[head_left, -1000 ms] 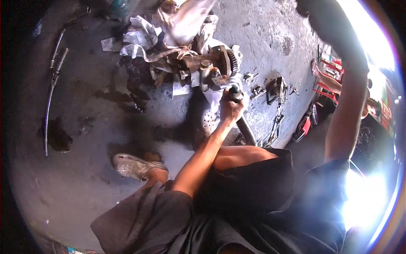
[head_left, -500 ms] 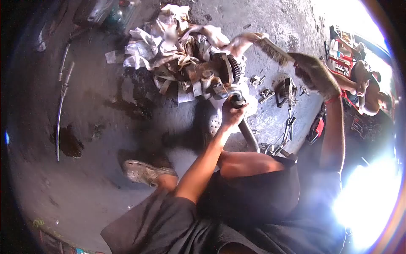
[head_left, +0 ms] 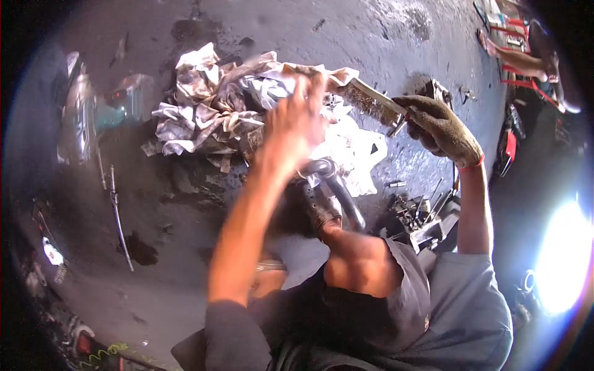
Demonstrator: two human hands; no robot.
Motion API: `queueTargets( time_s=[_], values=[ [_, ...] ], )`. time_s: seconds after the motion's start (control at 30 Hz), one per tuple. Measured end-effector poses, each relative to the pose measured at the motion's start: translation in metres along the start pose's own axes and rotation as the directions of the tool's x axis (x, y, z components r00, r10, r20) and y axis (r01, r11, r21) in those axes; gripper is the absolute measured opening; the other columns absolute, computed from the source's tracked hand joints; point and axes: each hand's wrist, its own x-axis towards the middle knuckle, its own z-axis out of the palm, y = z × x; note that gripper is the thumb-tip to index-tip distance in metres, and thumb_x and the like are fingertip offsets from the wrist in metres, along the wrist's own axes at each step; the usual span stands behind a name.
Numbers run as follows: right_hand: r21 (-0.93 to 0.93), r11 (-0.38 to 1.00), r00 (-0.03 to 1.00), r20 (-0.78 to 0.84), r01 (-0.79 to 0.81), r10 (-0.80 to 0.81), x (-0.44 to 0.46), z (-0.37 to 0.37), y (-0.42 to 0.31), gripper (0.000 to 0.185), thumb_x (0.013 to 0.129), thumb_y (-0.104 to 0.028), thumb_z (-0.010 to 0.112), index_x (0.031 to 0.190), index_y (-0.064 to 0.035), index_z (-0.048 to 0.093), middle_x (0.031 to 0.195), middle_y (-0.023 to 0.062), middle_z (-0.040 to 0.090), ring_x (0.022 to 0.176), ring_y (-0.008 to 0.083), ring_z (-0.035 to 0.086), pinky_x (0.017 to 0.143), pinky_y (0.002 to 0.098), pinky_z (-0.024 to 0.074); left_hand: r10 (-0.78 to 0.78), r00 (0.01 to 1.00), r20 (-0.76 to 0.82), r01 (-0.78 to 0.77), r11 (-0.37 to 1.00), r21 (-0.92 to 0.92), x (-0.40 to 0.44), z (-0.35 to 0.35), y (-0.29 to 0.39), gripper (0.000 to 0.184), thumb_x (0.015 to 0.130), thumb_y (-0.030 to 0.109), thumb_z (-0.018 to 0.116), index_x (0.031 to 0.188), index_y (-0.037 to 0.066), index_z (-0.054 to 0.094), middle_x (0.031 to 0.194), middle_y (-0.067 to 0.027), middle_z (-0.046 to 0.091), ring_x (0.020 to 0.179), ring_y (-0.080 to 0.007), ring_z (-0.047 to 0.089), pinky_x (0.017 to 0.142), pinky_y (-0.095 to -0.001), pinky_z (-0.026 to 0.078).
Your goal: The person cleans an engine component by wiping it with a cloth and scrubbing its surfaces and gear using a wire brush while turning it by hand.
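My right hand (head_left: 439, 127), in a worn knitted glove, is closed on the handle of a wire brush (head_left: 371, 102). The brush's bristles face down, and a stained rag (head_left: 337, 75) meets its far end. My bare left hand (head_left: 294, 120) is raised over the pile of rags (head_left: 216, 108), its fingertips near the brush-end rag. Motion smears those fingers, so whether they grip cloth is unclear. Below this hand a dark bent metal tube (head_left: 340, 191) shows; the geared metal part is mostly hidden. A white plastic bag (head_left: 359, 154) lies beside it.
Loose metal parts and tools (head_left: 424, 216) lie near my right knee. A long thin rod (head_left: 117, 213) and a clear bottle (head_left: 127, 102) are on the floor at left. Another person's legs (head_left: 526, 62) appear at upper right, by red-framed seating (head_left: 516, 28).
My left hand has left the dark round part of the metal assembly and risen over the rags. The brush stays in my right hand, now lower and nearer the pile. The view has shifted.
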Motion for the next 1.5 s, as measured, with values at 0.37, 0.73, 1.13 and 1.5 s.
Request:
queueTargets(
  time_s=[0.37,0.73,1.13,1.5],
  values=[
    [-0.164,0.986,0.999,-0.046,0.001,-0.009,-0.009,-0.01,0.084,0.039,0.105,-0.032,0.06,0.132,-0.0038,0.062,0.076,-0.006,0.054,0.058,0.0042,0.044,0.051,0.0203,0.035,0.235,0.938,-0.254,-0.069,0.846,0.529,0.127,-0.011,-0.154,0.047,0.083,0.001,0.071,0.127,-0.005,0.056,0.111,-0.0236,0.064,0.092,-0.0346,0.072,0.083,-0.0434,0.062],
    [0.264,0.957,0.986,-0.077,-0.122,0.147,0.033,0.068,0.111,0.024,0.106,-0.028,0.057,0.117,-0.0066,0.06,0.075,-0.0067,0.05,0.054,0.0021,0.044,0.046,0.021,0.0336,-0.293,0.69,0.661,0.721,0.359,-0.593,-0.155,0.115,-0.016,0.062,0.084,0.04,0.085,0.122,-0.004,0.064,0.104,-0.0138,0.074,0.1,-0.0178,0.07,0.091,-0.0336,0.056],
    [-0.076,0.885,0.813,-0.367,0.459,-0.453,0.176,0.075,0.011,0.049,0.088,-0.035,0.075,0.125,-0.0048,0.064,0.082,0.0018,0.062,0.071,0.0112,0.06,0.064,0.0302,0.049,-0.7,0.714,-0.02,0.46,0.49,-0.741,-0.084,0.22,0.005,0.047,0.085,0.039,0.08,0.105,-0.001,0.066,0.087,-0.0058,0.07,0.076,-0.0146,0.064,0.073,-0.0329,0.051],
    [-0.443,0.586,0.67,0.045,0.678,-0.741,0.278,0.164,-0.038,0.038,0.091,-0.028,0.073,0.122,-0.0086,0.063,0.113,0.0232,0.07,0.109,0.0413,0.067,0.093,0.0471,0.0538,-0.617,0.779,-0.111,0.305,0.527,-0.793,-0.079,0.158,0.01,0.016,0.088,0.015,0.067,0.092,0.0,0.063,0.073,-0.005,0.063,0.066,-0.0162,0.061,0.065,-0.033,0.05]
  ],
)
